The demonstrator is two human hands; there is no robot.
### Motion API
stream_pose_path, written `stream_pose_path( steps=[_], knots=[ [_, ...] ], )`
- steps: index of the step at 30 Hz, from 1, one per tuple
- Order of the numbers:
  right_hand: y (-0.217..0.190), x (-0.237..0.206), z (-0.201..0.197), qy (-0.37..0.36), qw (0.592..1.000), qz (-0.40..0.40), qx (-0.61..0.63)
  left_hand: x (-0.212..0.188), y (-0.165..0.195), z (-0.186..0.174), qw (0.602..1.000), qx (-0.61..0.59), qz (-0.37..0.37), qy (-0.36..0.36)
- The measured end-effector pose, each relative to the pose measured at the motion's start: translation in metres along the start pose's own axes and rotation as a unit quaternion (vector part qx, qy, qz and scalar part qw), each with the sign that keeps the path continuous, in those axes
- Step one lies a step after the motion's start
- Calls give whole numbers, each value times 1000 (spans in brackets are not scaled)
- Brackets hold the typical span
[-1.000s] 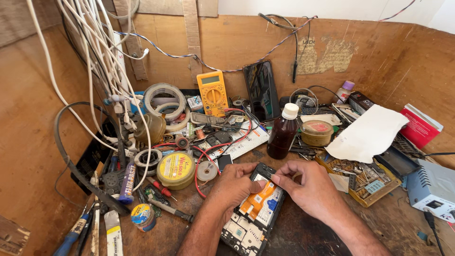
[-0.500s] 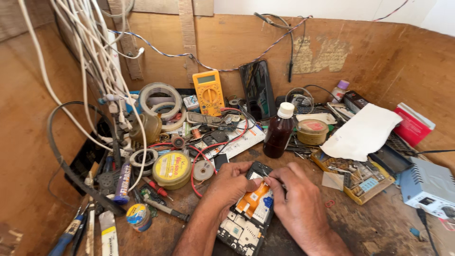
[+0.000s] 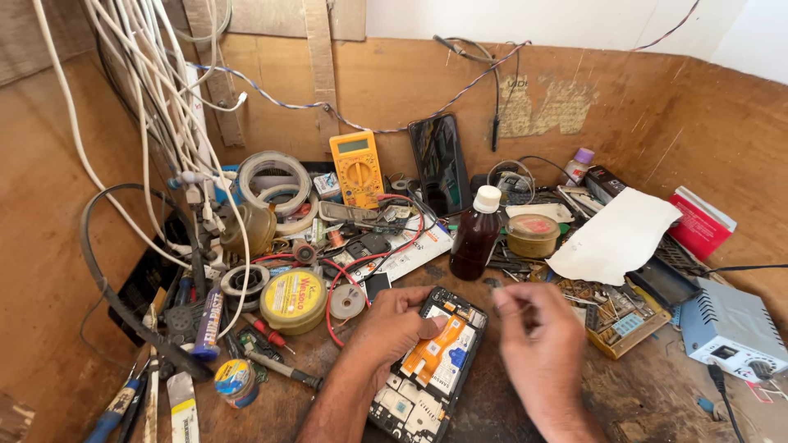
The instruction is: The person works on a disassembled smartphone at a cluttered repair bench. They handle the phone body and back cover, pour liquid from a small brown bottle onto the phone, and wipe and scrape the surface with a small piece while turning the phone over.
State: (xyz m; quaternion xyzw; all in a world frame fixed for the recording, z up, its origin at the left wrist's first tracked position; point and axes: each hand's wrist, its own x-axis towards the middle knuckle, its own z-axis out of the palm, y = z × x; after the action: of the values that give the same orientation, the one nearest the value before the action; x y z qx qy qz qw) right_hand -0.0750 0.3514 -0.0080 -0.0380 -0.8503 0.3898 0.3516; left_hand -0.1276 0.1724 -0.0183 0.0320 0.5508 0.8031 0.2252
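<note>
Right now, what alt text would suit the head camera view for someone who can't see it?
A left hand rests on an opened phone with its orange ribbon cable exposed, while the right hand hovers beside it. Around them, a cluttered wooden bench holds a yellow multimeter and a brown bottle.

- Brown plywood walls [image 3: 394,90] box the corner on three sides, scuffed and stained.
- A white wall [image 3: 574,25] rises above the back panel.
- White cables [image 3: 144,98] hang down on the left.
- The dark, worn tabletop [image 3: 648,394] sits in bright, even light.
</note>
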Motion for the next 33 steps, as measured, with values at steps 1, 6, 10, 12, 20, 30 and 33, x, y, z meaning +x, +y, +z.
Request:
stream_pose_path(
  steps=[1, 6, 10, 12, 20, 30, 33],
  knots=[
    [5, 3, -2, 22, 999, 28, 10, 0, 1, 0, 1000, -5, -6, 8],
    [22, 6, -9, 66, 996, 44, -33, -3, 2, -4, 999, -5, 1, -34],
    [16, 2, -10, -18, 982, 82, -169, -2, 2, -3, 1000, 5, -3, -9],
    [12, 3, -12, -40, 969, 75, -234, -2, 3, -3, 1000, 6, -5, -5],
    [6, 4, -15, -7, 979, -4, -204, -5, 5, -5, 999, -17, -5, -41],
    [5, 3, -14, -13, 1000, -6, 4, -4, 5, -3, 999, -26, -9, -32],
    [5, 3, -13, -21, 1000, 7, 1, -4, 5, -3, 999, -22, -9, -29]
  ],
)
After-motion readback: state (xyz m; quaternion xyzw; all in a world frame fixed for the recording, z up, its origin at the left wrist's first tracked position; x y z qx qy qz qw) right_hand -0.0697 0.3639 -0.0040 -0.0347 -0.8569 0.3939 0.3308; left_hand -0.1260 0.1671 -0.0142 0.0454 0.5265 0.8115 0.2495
